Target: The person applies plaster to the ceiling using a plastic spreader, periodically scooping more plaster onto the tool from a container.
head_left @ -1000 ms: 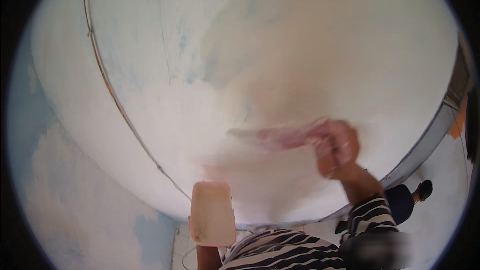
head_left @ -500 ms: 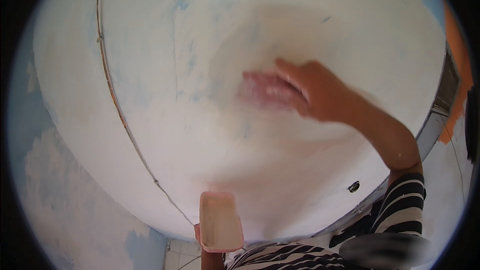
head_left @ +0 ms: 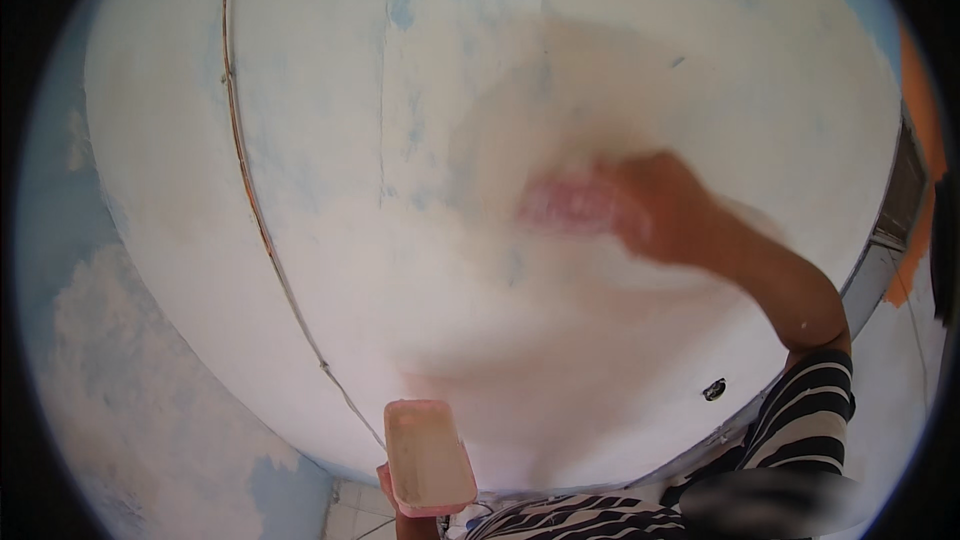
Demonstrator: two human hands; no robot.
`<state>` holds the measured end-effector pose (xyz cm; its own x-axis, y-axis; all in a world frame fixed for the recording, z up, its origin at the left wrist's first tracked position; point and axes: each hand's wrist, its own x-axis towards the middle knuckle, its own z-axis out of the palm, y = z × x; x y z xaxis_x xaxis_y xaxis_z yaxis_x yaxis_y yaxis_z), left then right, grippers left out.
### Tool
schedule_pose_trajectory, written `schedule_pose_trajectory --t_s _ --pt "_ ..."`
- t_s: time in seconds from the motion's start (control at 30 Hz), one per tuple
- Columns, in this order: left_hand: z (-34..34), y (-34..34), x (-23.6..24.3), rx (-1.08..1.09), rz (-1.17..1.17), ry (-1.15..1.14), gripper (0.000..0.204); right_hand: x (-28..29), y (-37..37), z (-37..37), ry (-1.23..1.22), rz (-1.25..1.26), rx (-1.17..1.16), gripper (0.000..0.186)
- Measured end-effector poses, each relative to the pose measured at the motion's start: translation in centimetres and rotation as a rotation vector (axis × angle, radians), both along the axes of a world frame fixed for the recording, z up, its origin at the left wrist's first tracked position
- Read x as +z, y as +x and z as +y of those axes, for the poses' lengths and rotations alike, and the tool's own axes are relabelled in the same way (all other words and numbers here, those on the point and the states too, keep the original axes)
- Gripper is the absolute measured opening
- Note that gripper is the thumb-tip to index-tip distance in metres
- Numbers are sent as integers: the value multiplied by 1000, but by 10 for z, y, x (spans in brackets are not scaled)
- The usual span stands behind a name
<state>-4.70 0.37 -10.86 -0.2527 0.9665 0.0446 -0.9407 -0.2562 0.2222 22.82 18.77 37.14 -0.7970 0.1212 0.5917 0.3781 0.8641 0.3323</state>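
My right hand (head_left: 660, 205), blurred by motion, is closed on a pink flat tool (head_left: 570, 200) over the pale, patchy plastered wall (head_left: 300, 140), with a soft shadow around it; whether the tool touches the surface I cannot tell. Low at the centre, my left hand (head_left: 392, 490) grips a rectangular pink tray (head_left: 430, 455) with pale material inside; its fingers are mostly hidden behind the tray.
A cable (head_left: 260, 225) runs down the wall on the left. A small dark fitting (head_left: 714, 390) sits low right. A blue-patched surface (head_left: 120, 360) borders the left, an orange patch (head_left: 915, 70) and dark frame (head_left: 895, 190) the right. Tiled floor (head_left: 355, 505) shows below.
My right hand with the pink tool has risen since a second ago, then shifted slightly down and right. The tray sits a little lower in view, and the wall has shifted rightward in the picture.
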Motion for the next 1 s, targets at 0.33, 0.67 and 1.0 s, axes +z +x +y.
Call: schedule_pose_trajectory --t_s 0.33,0.67,1.0 --pt "1 0 -10 -6 8 4 64 13 24 -13 593 60 14 36" --pt "-6 13 49 -62 22 -33 67 121 87 -50 375 916 -9 29" --pt "1 1 24 -38 41 -63 65 11 37 -34 -564 29 -19 40"
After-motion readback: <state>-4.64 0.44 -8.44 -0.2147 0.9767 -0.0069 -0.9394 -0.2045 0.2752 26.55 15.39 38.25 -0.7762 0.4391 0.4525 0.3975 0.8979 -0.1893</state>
